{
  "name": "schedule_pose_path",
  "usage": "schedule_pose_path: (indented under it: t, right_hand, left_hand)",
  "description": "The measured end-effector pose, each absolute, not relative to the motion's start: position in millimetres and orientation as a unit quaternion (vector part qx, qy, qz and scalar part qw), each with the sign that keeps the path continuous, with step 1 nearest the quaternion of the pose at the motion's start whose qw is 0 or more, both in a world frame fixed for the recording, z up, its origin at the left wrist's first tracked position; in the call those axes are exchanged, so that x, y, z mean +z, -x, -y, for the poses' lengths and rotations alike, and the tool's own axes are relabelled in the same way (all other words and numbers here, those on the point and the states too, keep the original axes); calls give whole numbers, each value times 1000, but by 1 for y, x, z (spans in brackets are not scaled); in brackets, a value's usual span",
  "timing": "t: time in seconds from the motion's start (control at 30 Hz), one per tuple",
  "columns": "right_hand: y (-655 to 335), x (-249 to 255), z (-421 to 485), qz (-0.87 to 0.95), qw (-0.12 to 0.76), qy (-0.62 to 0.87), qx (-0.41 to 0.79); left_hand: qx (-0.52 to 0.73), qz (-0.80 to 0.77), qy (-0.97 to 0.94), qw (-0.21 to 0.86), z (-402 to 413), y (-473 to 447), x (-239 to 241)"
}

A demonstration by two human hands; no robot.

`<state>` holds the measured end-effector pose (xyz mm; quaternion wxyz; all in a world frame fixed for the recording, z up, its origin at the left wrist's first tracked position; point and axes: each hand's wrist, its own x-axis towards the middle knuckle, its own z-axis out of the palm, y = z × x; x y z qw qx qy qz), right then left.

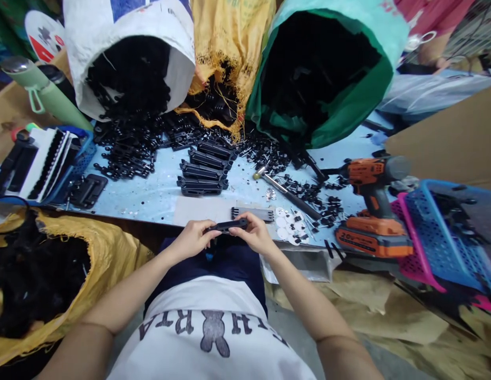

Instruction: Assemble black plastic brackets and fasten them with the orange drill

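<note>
A blue table takes most of the width, and at its far side a green sack lies with the mouth open. On the right part stands an orange drill; left of it, a hammer lies slanting. The left hand and the right hand hold together, in a narrow grip of thumbs and fingers, one black part at the table's front edge. Near the right hand lie white discs.
</note>
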<state>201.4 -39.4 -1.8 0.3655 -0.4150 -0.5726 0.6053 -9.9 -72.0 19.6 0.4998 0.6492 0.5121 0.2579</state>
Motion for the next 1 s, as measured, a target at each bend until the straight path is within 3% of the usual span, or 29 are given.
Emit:
schedule_pose_path:
  t: [0.13, 0.27, 0.37, 0.43, 0.53, 0.63, 0.73, 0.9, 1.0]
  right_hand:
    - [-198, -2, 55, 616, 370, 444, 535]
    - [-194, -4, 60, 625, 358, 474, 506]
    - [-203, -7, 47, 710, 307, 484, 410]
    - [-215, -10, 32, 781, 261, 478, 307]
    - [-235, -16, 12, 848, 176, 469, 173]
    - [-245, -20, 1, 874, 119, 449, 142]
    - [-240, -18, 0, 852, 155, 462, 190]
    - [-211, -13, 9, 630, 314, 503, 502]
    - [-204, -12, 11, 532, 357, 490, 592]
  left_hand:
    - [274, -504, -705, 417, 78, 9, 22]
    - [279, -517, -702, 403, 77, 8, 20]
    - [219, -533, -717, 393, 66, 11, 12]
    - [162, -558, -745, 326, 57, 13, 5]
    - [117, -636, -751, 134, 44, 13, -5]
    - [116, -597, -793, 45, 34, 6, -14]
    - [143, -498, -850, 91, 27, -5, -22]
    - [352, -487, -753, 267, 25, -23, -18]
    - [397, -495, -699, 331, 26, -28, -6]
